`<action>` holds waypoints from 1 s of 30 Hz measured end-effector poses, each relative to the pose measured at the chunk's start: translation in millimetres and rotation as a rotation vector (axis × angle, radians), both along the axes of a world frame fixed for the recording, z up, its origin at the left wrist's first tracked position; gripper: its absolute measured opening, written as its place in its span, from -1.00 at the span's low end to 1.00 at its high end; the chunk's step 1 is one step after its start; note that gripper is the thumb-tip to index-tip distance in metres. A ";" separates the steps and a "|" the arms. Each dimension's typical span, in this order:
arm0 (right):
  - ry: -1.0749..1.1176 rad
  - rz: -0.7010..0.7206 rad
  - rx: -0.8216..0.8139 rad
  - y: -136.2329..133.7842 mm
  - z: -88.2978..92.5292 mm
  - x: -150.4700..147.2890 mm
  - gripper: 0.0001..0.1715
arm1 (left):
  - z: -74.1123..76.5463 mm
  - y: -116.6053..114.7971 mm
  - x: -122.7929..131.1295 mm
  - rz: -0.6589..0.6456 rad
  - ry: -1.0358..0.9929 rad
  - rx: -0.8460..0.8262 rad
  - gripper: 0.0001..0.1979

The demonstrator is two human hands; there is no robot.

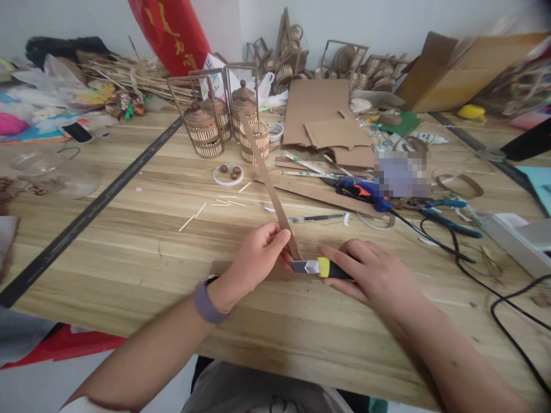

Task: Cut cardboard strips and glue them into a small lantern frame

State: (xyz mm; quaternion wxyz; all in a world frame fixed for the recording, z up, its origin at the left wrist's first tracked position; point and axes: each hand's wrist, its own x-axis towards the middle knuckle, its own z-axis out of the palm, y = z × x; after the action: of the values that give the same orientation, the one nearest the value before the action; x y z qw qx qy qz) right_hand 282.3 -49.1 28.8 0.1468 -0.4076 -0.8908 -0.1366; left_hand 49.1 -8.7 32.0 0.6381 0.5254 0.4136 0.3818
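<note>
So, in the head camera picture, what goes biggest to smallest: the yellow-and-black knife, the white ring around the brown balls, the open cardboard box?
Largest: open cardboard box
Middle: yellow-and-black knife, nearer the camera
Smallest: white ring

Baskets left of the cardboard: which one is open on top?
The front right basket, crossed by the strip in this view; the others there wear lids.

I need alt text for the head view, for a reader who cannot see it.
A person's left hand holds a long brown strip, its near end at the blade of a utility knife in the right hand, above a wooden table. Behind stand small, tall-handled slatted baskets, beside flat cardboard.
</note>
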 end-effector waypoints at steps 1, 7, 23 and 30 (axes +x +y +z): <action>-0.008 0.007 0.001 -0.1 0.5 -0.8 -0.45 | -0.4 0.0 0.1 -0.005 0.013 0.002 -0.70; -0.020 0.016 0.025 1.7 3.7 1.6 -0.44 | -0.7 1.0 -2.4 -0.027 0.030 0.016 -0.73; 0.013 -0.020 0.051 5.0 3.1 9.0 -0.44 | 4.6 -3.3 -3.1 -0.139 0.096 -0.006 -0.74; 0.078 -0.088 0.063 3.6 10.6 10.7 -0.48 | 4.2 -0.7 -2.7 -0.074 0.075 -0.001 -0.74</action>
State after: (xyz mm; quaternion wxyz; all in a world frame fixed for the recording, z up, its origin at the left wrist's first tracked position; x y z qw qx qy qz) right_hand 293.0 -45.5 39.3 0.1882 -0.4467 -0.8608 -0.1549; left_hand 46.3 -9.3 36.1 0.6359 0.5540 0.4177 0.3380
